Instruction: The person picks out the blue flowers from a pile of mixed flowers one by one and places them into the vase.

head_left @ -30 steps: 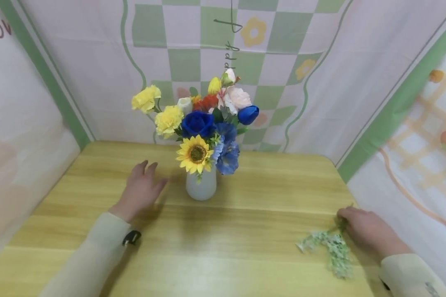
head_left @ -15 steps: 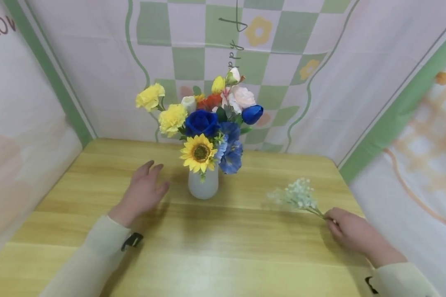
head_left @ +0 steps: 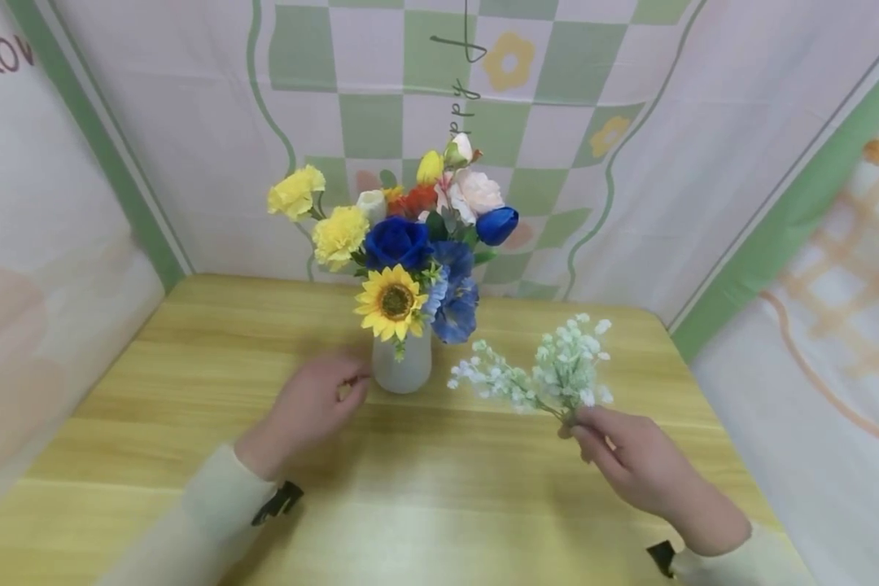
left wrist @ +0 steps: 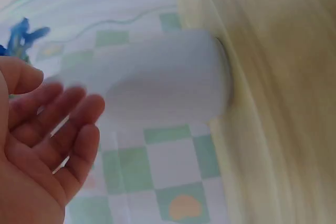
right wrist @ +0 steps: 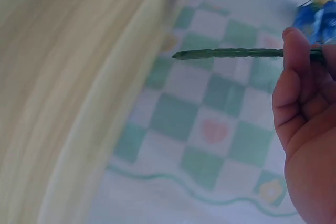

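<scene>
My right hand (head_left: 640, 460) pinches a sprig of white baby's breath (head_left: 567, 362) above the right half of the table. In the right wrist view, its bare green stem (right wrist: 231, 53) juts out from between thumb and fingers. A white vase (head_left: 401, 373) stands upright, filled with mixed flowers: a sunflower (head_left: 391, 303), a blue rose (head_left: 398, 242), yellow carnations (head_left: 340, 236) and others. My left hand (head_left: 309, 407) is close to the vase's left side, its fingers loosely bent. In the left wrist view the hand holds nothing; whether a fingertip touches the vase, I cannot tell.
The wooden table (head_left: 381, 513) carries the vase near its back edge. A printed checkered cloth (head_left: 439, 61) hangs behind it, and more printed cloth (head_left: 835, 342) closes in the right side.
My right hand has lifted the baby's breath from the table's right side and brought it left towards the vase, its sprays now upward. My left hand has moved right, close to the vase.
</scene>
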The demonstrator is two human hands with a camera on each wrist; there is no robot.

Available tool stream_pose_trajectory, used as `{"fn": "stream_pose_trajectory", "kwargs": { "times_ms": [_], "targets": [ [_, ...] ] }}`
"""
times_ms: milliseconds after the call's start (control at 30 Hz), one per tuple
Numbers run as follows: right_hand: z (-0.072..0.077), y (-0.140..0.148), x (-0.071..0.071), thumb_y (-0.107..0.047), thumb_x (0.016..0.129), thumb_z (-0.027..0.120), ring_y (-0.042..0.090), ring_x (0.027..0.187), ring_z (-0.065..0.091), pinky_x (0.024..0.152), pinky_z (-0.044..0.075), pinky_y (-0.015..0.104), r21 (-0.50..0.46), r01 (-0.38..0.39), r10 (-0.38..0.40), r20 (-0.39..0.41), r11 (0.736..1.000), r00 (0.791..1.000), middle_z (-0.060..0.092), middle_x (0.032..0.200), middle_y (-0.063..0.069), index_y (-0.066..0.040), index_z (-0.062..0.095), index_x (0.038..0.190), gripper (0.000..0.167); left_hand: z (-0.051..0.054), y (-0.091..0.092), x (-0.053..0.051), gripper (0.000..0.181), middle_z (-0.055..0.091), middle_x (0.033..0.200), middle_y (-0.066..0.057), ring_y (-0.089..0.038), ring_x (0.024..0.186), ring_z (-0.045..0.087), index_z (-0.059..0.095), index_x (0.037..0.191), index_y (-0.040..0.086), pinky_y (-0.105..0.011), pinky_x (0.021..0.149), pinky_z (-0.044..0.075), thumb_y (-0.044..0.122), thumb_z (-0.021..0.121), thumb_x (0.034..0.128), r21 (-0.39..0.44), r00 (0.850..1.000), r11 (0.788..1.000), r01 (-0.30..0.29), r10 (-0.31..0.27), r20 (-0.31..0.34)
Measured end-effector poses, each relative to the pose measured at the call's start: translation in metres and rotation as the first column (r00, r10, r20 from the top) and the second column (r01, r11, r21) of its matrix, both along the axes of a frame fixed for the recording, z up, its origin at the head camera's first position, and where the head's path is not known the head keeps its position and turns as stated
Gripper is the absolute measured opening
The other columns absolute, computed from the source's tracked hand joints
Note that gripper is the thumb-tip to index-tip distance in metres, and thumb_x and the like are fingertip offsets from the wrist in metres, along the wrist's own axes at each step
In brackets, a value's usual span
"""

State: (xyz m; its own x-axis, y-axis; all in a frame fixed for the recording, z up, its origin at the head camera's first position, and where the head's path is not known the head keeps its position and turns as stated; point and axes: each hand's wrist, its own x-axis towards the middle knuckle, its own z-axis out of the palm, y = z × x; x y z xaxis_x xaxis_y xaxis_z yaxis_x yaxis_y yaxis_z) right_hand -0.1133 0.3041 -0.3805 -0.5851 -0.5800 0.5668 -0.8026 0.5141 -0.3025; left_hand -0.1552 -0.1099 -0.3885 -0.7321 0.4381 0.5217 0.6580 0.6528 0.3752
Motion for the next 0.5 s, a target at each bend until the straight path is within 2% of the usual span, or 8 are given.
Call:
{"fn": "stream_pose_trajectory", "kwargs": {
  "times_ms": [100,167,233,367,433,500],
  "targets": [
    [0.002,-0.015,0.003,0.009,0.087,0.062,-0.007,0.058,0.048,0.048,0.037,0.009,-0.042,-0.017,0.016,-0.02,0.999,1.0,0.057,0.075,-0.019,-0.014,0.066,0.102,0.029,0.001,0.007,0.005,0.009,0.07,0.086,-0.004,-0.017,0.077,0.066,0.072,0.095,0.002,-0.032,0.071,0.056,0.004,0.064,0.0906,-0.013,0.992,0.995,0.098,-0.099,-0.08],
    [0.0,-0.025,0.004,0.009,0.087,0.062,-0.009,0.057,0.046,0.048,0.036,0.008,-0.066,-0.036,0.033,-0.034,0.997,0.999,0.058,0.075,-0.018,-0.014,0.066,0.102,0.027,0.0,0.013,0.01,0.009,0.071,0.085,-0.005,-0.015,0.073,0.066,0.072,0.095,0.001,-0.027,0.069,0.056,0.003,0.065,0.0899,-0.027,0.98,0.985,0.173,-0.174,-0.097],
    [0.0,-0.034,0.006,0.005,0.091,0.061,-0.01,0.057,0.045,0.049,0.037,0.008,-0.08,-0.049,0.046,-0.04,0.996,0.998,0.061,0.077,-0.017,-0.014,0.065,0.102,0.022,0.001,0.022,0.017,0.01,0.071,0.087,-0.005,-0.013,0.073,0.065,0.072,0.097,0.0,-0.024,0.069,0.055,0.004,0.065,0.0906,-0.046,0.967,0.971,0.235,-0.238,-0.085],
    [0.002,-0.057,0.009,-0.002,0.095,0.06,-0.008,0.058,0.049,0.052,0.041,0.01,-0.111,-0.085,0.08,-0.045,0.99,0.996,0.063,0.079,-0.017,-0.014,0.065,0.103,0.015,0.007,0.04,0.032,0.014,0.072,0.095,-0.003,-0.008,0.079,0.065,0.072,0.104,0.004,-0.021,0.075,0.054,0.01,0.067,0.0927,-0.047,0.955,0.954,0.296,-0.297,-0.018],
    [0.005,-0.067,0.011,-0.003,0.096,0.06,-0.006,0.06,0.052,0.054,0.043,0.01,-0.125,-0.097,0.094,-0.027,0.987,0.995,0.065,0.081,-0.017,-0.014,0.065,0.104,0.015,0.011,0.049,0.037,0.015,0.073,0.096,-0.001,-0.005,0.08,0.065,0.073,0.105,0.005,-0.019,0.077,0.053,0.012,0.067,0.0929,-0.005,0.947,0.947,0.321,-0.321,-0.015],
    [0.006,-0.079,0.013,-0.003,0.095,0.061,-0.007,0.062,0.054,0.055,0.044,0.011,-0.139,-0.112,0.111,-0.011,0.984,0.994,0.066,0.082,-0.016,-0.015,0.066,0.105,0.016,0.012,0.055,0.041,0.016,0.071,0.086,0.002,0.0,0.07,0.06,0.074,0.106,0.006,-0.014,0.069,0.05,0.013,0.067,0.093,0.055,0.937,0.935,0.35,-0.348,-0.039]
  ]
}}
